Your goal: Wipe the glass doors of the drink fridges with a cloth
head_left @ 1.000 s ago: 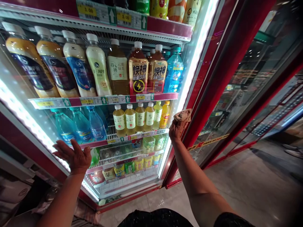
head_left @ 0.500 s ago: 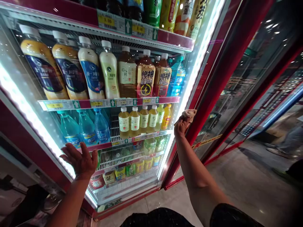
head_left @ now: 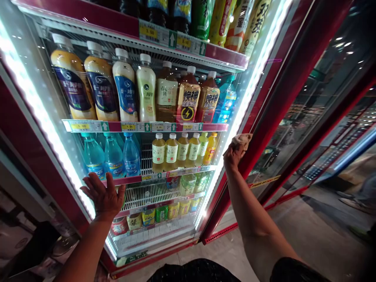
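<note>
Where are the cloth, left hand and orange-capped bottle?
Cloth (head_left: 243, 139): head view, crumpled upper part.
Left hand (head_left: 105, 197): head view, back of the hand.
Orange-capped bottle (head_left: 210, 149): head view, middle of its body.

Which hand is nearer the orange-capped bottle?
Right. The right hand, holding a cloth, is just right of the orange-capped bottle; the left hand is well left and lower.

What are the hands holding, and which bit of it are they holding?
The right hand holds a crumpled cloth by its lower part, with the rest poking out above. The left hand is open and holds nothing.
</note>
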Demonstrator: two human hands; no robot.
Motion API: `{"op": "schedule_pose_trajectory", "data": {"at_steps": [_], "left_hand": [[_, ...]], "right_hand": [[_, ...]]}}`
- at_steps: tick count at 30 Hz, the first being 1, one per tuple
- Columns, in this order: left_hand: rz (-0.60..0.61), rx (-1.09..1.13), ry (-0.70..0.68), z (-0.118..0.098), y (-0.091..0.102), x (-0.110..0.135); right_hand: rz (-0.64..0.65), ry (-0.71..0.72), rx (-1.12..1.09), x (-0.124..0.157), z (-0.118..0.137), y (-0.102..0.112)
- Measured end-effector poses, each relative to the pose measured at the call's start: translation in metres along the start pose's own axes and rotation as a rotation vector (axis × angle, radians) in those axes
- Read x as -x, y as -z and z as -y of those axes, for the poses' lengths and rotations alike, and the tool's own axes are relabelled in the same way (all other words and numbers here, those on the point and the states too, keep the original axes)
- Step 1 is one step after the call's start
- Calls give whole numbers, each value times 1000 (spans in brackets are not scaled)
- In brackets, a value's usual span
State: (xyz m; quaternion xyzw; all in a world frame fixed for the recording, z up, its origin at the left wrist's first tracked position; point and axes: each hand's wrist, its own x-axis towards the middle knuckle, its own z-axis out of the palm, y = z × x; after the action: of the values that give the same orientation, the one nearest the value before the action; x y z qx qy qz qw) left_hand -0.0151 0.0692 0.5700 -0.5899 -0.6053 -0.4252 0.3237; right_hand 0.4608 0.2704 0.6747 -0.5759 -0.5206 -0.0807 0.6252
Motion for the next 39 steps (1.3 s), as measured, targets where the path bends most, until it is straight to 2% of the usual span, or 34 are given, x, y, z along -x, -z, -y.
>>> {"op": "schedule_pose_trajectory", "data": {"at_steps": [3, 5, 8, 11, 13, 18, 21, 27, 29, 34, 36, 39], "left_hand": [[-1, -14, 2, 0, 1, 1], [-10, -3, 22, -4, 3, 1], [-43, 33, 87, -17, 7, -4], [-115, 67, 154, -37, 8, -11], [-150, 71, 154, -52, 7, -16], [-83, 27, 59, -85, 1, -24], [-21, 7, 47, -97, -4, -26], [44, -9, 79, -101, -11, -24], [61, -23, 79, -101, -10, -24], [108, -52, 100, -102, -4, -24], [128, -58, 105, -103, -1, -25], [136, -73, 89, -105, 2, -27]], "right_hand": [[29, -45, 21, 31, -18, -2], [42, -54, 31, 41, -27, -3], [42, -4, 59, 27, -29, -1], [32, 108, 78, 1, -25, 3], [51, 184, 93, -4, -28, 7], [167, 312, 144, 31, -55, 14], [174, 335, 151, 38, -58, 16], [216, 393, 103, 8, -27, 20], [232, 408, 90, 11, -27, 21], [216, 445, 40, 36, -46, 18], [163, 459, 6, 34, -45, 16], [126, 462, -29, 15, -30, 14]]}}
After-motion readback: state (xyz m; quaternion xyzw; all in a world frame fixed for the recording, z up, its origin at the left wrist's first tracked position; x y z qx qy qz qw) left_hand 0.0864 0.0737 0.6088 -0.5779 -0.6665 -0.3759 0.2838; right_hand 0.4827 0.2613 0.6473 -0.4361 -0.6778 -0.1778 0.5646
